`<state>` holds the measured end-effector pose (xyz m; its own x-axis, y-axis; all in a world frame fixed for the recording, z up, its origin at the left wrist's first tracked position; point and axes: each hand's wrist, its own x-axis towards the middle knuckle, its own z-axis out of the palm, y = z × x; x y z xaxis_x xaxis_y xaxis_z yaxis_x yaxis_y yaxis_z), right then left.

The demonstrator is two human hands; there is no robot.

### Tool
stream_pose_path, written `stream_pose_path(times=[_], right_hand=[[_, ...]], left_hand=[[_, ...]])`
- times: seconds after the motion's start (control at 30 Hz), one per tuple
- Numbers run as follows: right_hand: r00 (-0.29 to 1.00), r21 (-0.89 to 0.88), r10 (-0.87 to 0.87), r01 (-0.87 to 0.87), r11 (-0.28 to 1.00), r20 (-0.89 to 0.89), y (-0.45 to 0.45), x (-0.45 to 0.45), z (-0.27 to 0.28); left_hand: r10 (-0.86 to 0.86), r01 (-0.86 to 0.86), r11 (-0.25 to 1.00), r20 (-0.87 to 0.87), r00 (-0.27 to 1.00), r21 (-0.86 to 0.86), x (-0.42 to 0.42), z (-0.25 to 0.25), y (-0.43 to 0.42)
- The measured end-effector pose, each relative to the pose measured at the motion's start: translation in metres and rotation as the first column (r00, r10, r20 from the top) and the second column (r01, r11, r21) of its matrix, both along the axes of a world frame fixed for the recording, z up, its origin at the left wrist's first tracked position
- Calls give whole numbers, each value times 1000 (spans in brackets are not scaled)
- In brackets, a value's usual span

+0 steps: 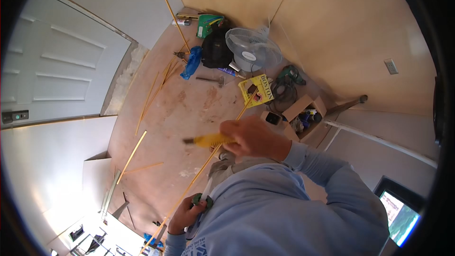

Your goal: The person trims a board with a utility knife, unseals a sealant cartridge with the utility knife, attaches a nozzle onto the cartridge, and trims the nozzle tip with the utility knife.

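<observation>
My right hand (pixel 256 137) is closed around a yellow-handled tool (pixel 213 140) with a short dark tip pointing left; motion blurs it, so its exact kind is unclear. Beneath that hand runs a long thin wooden strip (pixel 194 179), slanting from the yellow bag down to the lower left. Near my waist, my left hand (pixel 186 214) has its fingers curled around a small dark green rounded thing (pixel 203 201). A whitish strip (pixel 207 188) shows just above it. I cannot tell whether either hand touches the wooden strip.
Several wooden strips (pixel 150 102) lie on the floor. A fan (pixel 251 50), black bag (pixel 218 50), yellow Boston bag (pixel 256 90), green power tool (pixel 291 74) and open cardboard box (pixel 305 116) stand ahead. A white door (pixel 61 61) is left, a lit screen (pixel 400 215) lower right.
</observation>
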<state>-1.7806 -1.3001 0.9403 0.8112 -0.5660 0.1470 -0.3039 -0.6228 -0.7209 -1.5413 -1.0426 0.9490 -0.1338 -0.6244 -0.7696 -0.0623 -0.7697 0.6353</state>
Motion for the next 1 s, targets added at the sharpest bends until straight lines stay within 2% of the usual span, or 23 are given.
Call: stream_pose_path(times=[0.03, 0.1, 0.17, 0.23, 0.33, 0.53, 0.63, 0.73, 0.83, 1.0], right_hand=[[996, 76, -86, 87, 993, -15, -3, -3, 1], [1000, 315, -18, 19, 949, -7, 14, 1, -12], [998, 536, 23, -54, 843, 64, 39, 11, -17], [983, 718, 4, -138, 682, 185, 63, 25, -16], [975, 809, -8, -180, 560, 222, 68, 30, -17], [996, 785, 3, -71, 616, 88, 63, 29, -9], [977, 755, -192, 58, 654, 92, 71, 33, -23], [929, 728, -371, 256, 636, -3, 58, 29, -34], [972, 414, -187, 231, 881, -145, 54, 20, -16], [984, 337, -68, 120, 934, -164, 68, 16, -11]], left_hand=[[11, -11, 1000, 12, 1000, 10, 2, -2, 1], [48, -48, 999, 17, 999, 10, 4, -1, -2], [100, -100, 995, 2, 995, 3, 3, 5, -10], [63, -63, 998, 22, 998, -10, 7, 6, -13], [56, -56, 998, 22, 998, -12, 9, 7, -18], [31, -31, 999, -11, 999, -9, 15, 3, -26], [21, -22, 999, -16, 1000, -39, 20, 2, -27], [79, -71, 991, 59, 995, -117, 19, 0, -28], [177, -150, 980, 227, 958, -134, 9, 7, -32], [249, -142, 957, 461, 852, -255, 9, -8, -28]])
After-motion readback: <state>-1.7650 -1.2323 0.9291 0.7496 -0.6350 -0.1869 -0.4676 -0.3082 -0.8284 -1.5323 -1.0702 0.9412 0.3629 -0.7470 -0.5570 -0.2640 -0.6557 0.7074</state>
